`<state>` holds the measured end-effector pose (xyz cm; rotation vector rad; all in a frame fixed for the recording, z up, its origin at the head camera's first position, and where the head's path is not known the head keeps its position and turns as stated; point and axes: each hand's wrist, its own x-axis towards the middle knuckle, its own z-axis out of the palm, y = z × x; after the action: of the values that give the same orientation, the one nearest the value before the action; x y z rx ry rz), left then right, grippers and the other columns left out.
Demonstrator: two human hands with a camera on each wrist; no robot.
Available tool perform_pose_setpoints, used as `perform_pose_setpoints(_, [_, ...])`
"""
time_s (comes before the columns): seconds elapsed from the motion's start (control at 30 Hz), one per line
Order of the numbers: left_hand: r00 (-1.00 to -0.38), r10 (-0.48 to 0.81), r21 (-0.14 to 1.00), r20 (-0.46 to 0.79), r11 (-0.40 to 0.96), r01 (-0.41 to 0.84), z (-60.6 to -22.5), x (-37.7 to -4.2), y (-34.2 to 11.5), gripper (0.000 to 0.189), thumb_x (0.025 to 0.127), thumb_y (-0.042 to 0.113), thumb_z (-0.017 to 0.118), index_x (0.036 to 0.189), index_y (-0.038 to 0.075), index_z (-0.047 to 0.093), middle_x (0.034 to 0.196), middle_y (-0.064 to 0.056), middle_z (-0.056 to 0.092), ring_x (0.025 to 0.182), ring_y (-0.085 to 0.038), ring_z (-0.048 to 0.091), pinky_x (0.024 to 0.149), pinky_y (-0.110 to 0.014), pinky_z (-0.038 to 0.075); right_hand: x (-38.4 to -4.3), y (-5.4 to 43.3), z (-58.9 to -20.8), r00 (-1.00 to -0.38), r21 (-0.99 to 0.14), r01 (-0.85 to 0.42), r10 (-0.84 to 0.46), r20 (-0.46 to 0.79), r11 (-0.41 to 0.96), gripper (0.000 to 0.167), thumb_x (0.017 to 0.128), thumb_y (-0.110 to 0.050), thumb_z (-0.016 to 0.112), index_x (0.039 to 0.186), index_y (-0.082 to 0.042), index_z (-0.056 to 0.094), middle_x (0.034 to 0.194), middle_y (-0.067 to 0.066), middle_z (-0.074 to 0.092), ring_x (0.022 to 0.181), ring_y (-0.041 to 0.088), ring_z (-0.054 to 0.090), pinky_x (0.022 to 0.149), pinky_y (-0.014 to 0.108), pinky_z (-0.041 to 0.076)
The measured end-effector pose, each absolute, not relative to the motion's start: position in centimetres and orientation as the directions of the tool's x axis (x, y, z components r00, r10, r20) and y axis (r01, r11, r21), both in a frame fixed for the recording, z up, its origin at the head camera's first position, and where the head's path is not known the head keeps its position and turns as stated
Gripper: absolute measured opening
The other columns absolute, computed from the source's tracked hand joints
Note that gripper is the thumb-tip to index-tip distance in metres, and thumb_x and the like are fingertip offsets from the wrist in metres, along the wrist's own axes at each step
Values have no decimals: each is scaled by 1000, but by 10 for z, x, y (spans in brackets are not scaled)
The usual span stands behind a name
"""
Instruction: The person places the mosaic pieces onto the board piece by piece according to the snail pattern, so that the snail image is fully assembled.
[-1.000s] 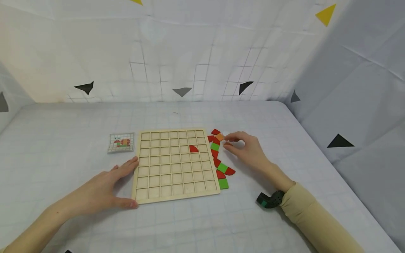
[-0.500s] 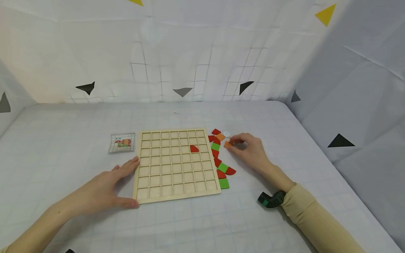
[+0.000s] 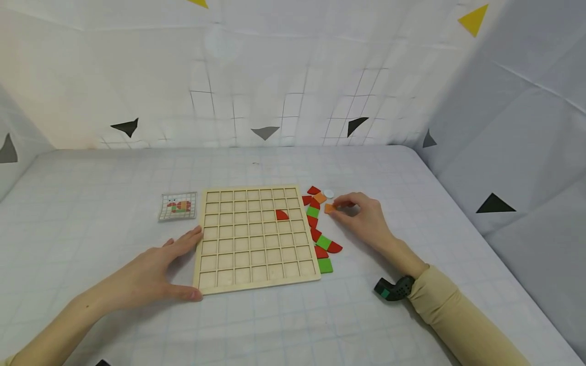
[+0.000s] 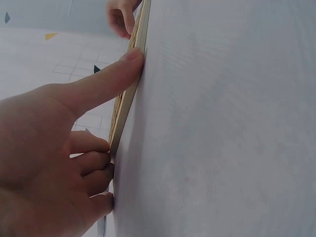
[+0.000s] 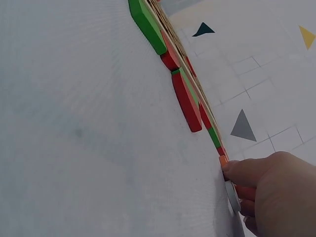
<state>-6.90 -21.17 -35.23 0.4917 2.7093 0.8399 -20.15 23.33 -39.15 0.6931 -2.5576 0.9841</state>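
Observation:
A square wooden grid board (image 3: 254, 291) lies on the table with one red quarter-round tile (image 3: 282, 215) in a cell right of its middle. My left hand (image 3: 142, 277) touches the board's left edge with its fingertips and thumb spread apart. In the left wrist view the thumb (image 4: 116, 79) presses the board's side. Right of the board, my right hand (image 3: 363, 218) pinches a small orange tile (image 3: 328, 209) between thumb and fingers, low at the table. A white round piece (image 3: 328, 193) lies just beyond it; in the right wrist view this disc (image 5: 231, 196) sits beside the fingers.
Along the board's right edge lie several red and green tiles, including a green square (image 3: 325, 265), and another orange tile (image 3: 319, 197). A small picture card (image 3: 178, 207) lies left of the board. A white cloth wall (image 3: 256, 76) rises behind the table.
My right hand has shifted slightly right and towards me, bringing the pinched orange tile and the white round piece into sight. The left hand stays at the board's edge.

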Motion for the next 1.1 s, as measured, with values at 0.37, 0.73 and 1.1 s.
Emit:
perform_pose_setpoints(0.37, [-911,382,586,-155,778,227,-352,-69,-212,117,65,76,73,159,22,29,166,1,22,140,-60,26,108,-74,26,-200,231,-390,-834,-543,-537,-312,454,646,23,82,-10,83,103,-7,75,97,4,74,86,18,66,75,36,55])
perform_pose_setpoints(0.73, [-911,384,585,-151,777,231,-352,-69,-212,117,65,76,74,159,22,29,166,-1,23,140,-61,27,107,-74,26,-200,230,-390,-834,-542,-531,-289,470,651,25,82,-11,83,105,-9,74,97,4,75,88,18,64,78,33,53])
perform_pose_setpoints(1.1, [-906,404,574,-125,774,266,-354,-71,-211,117,65,76,73,158,18,31,166,-3,24,138,-61,30,108,-73,27,-195,213,-376,-821,-576,-565,-333,464,590,27,80,-17,85,105,-10,75,98,3,75,92,18,65,83,43,53])
